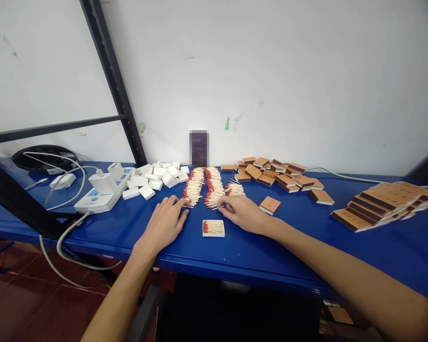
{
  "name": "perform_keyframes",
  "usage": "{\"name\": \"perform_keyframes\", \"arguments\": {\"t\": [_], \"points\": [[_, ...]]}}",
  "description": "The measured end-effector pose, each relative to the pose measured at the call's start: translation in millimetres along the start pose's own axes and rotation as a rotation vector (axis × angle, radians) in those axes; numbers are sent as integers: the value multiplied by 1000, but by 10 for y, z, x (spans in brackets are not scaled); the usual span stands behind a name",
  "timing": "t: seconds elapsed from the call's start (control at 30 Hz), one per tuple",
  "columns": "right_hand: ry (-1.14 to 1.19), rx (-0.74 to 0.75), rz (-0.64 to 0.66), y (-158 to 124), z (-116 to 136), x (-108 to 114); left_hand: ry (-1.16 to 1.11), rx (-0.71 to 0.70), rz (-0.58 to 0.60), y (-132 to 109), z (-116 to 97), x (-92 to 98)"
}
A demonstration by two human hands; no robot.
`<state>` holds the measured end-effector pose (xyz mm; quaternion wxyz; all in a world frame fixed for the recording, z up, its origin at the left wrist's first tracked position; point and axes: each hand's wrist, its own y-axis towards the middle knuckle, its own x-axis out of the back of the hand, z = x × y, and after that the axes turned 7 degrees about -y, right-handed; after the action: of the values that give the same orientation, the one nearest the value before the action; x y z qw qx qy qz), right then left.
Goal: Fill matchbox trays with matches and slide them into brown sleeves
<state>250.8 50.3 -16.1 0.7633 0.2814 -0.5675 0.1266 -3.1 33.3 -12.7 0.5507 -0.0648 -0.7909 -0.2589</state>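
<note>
Red-tipped matches lie in long piles on the blue table, a left pile [194,186] and a middle pile [214,185], with a smaller pile [235,188] to the right. My left hand [167,219] rests at the near end of the left pile, thumb and forefinger apart, nothing held between them. At the near end of the middle pile is my right hand [243,212], its thumb and fingertips pinched together at the matches; what they hold is too small to make out. Between my hands, nearer the front edge, sits an open white tray [213,234] with matches inside.
White empty trays [147,191] are heaped at the left, beside a power strip [99,200] with cables. Orange matchbox sleeves [266,179] lie piled at the back right. One matchbox [270,205] is near my right hand. Stacked flat sleeves [381,204] stand far right.
</note>
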Motion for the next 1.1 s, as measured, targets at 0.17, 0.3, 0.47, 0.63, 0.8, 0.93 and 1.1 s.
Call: {"name": "perform_keyframes", "arguments": {"t": [0.17,0.3,0.47,0.63,0.8,0.93,1.1], "points": [[-6,18,1,-22,-6,4,-30,-4,-5,-4,-2,10],[-39,16,10,-73,32,31,-58,-21,-30,-6,0,4],[105,57,-61,-148,248,135,-59,-36,-19,-6,43,-11],[166,45,-53,-171,365,191,-132,-70,-9,-27,-84,38],[85,-17,-149,-90,163,113,-312,-205,105,-69,-460,33],[-30,39,-86,-36,52,5,-354,-202,89,-81,-542,25],[-78,31,-14,-14,56,-41,-360,-112,-9,-56,-365,103]]}}
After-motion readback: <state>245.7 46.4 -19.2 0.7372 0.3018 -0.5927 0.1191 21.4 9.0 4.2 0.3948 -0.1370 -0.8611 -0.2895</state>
